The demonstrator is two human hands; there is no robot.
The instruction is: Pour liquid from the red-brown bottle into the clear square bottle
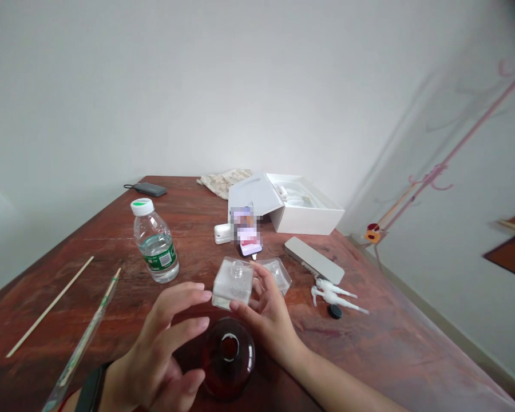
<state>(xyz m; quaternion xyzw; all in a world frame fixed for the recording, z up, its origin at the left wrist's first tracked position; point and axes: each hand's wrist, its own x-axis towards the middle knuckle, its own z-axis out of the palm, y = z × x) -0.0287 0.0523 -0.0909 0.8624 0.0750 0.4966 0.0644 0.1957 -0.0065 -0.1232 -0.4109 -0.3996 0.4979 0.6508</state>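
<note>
My right hand (268, 306) grips a small clear square bottle (233, 283) with a short round neck, tilted above the table. Fingers apart, my left hand (171, 337) hovers just left of that bottle and holds nothing. Below both hands stands a dark amber round bottle (229, 372) with an open mouth. Another clear square container (278, 273) sits behind my right fingers, partly hidden by them. To the right lie white pump heads (332, 292) with thin tubes, beside a black cap (335, 311).
A water bottle (157, 246) stands at left, near a bare wooden stick (51, 306) and a wrapped chopstick pack (88, 332). Farther back are a phone (249, 243), a white case (222, 233), a grey case (313, 258), an open white box (306, 220), a cloth (223, 182) and a power bank (148, 189).
</note>
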